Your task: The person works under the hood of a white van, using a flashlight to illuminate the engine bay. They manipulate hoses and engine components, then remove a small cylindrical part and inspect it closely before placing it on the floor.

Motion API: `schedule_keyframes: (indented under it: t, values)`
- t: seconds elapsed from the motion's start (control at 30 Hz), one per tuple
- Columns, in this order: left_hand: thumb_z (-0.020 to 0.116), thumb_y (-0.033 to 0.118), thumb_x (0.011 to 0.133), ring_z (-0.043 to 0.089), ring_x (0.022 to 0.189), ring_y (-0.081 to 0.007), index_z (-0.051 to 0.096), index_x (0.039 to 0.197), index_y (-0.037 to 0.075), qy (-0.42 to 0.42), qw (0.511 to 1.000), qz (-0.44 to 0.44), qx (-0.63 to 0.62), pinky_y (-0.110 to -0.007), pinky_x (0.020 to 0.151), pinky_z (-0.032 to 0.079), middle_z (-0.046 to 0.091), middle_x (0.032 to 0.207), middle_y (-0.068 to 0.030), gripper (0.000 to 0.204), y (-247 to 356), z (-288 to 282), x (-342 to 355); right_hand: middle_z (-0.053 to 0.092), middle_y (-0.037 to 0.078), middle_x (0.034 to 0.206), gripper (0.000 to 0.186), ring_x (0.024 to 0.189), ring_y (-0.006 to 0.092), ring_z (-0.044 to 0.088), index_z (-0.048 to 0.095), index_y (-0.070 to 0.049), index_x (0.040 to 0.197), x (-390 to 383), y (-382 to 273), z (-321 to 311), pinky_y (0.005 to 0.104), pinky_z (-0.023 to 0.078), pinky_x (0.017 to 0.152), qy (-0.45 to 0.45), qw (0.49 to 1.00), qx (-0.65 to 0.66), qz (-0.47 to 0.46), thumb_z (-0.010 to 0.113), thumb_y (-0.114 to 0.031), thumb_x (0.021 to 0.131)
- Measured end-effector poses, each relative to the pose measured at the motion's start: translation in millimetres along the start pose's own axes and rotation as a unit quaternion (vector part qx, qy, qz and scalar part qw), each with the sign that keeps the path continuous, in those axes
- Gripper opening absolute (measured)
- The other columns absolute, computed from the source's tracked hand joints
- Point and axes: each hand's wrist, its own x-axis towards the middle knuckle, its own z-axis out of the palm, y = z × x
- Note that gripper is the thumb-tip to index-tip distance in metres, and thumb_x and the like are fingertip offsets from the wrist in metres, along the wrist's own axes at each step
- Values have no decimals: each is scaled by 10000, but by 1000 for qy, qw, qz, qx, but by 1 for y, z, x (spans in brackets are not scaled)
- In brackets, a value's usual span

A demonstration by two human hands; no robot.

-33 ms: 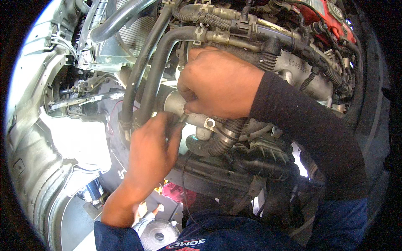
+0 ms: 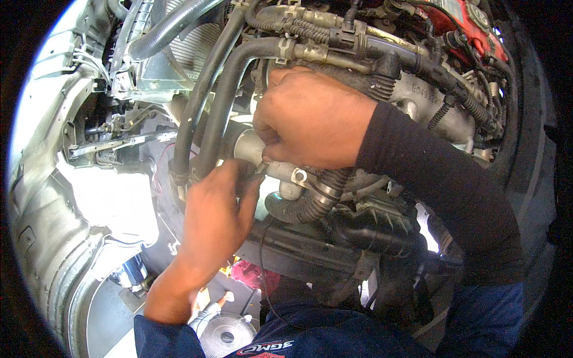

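Observation:
My right hand [image 2: 313,116] is curled over a grey metal housing [image 2: 248,146] on the engine, its fingers closed. What lies inside them is hidden. Just below and to the left, my left hand [image 2: 215,203] has thumb and fingers pinched together beside a short metal pipe [image 2: 283,173]. Something dark shows at those fingertips, too small and shaded to name. The two hands nearly meet. A small tab with a round hole [image 2: 299,176] sits by the pipe. Under it curves a ribbed black hose [image 2: 307,209] with a metal clamp.
Two thick black hoses [image 2: 213,131] run down left of my hands. Above are metal tubes and corrugated wiring sleeves [image 2: 465,104], with a red part [image 2: 456,21] at the upper right. A pale body panel [image 2: 42,179] borders the left. A round fan [image 2: 227,337] stands low down.

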Motion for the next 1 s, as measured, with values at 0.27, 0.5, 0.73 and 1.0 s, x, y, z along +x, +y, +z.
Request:
schedule_keyframes:
  t: [0.27, 0.5, 0.73, 1.0]
  values:
    - [831, 171, 977, 728, 843, -494, 708, 1038, -34, 17, 998, -53, -13, -540, 729, 555, 739, 916, -259, 246, 0, 8, 0, 759, 178, 868, 218, 1009, 373, 712, 819, -32, 888, 2, 3, -2, 487, 578, 937, -5, 1000, 0, 3, 862, -232, 812]
    - [817, 132, 962, 733, 821, -485, 753, 1020, -32, 42, 998, -50, -20, -531, 725, 567, 753, 917, -260, 186, 5, 14, -3, 762, 175, 870, 233, 1008, 373, 713, 819, -37, 893, 1, 2, -4, 488, 576, 927, -10, 1000, 3, 8, 869, -252, 818]
    - [837, 138, 951, 762, 778, -398, 762, 1014, -32, 20, 995, -81, -62, -473, 719, 581, 770, 895, -240, 196, 5, 2, 2, 763, 172, 871, 248, 1021, 372, 699, 820, -36, 894, 0, 1, -6, 487, 573, 937, -9, 1000, 6, -7, 868, -271, 831]
    - [833, 151, 979, 789, 780, -345, 777, 1023, -42, 70, 997, -42, -1, -445, 734, 601, 790, 909, -224, 206, 1, 19, -9, 753, 155, 887, 253, 1016, 355, 686, 810, -57, 918, -1, 3, -6, 492, 570, 936, -2, 999, -1, -35, 854, -301, 873]
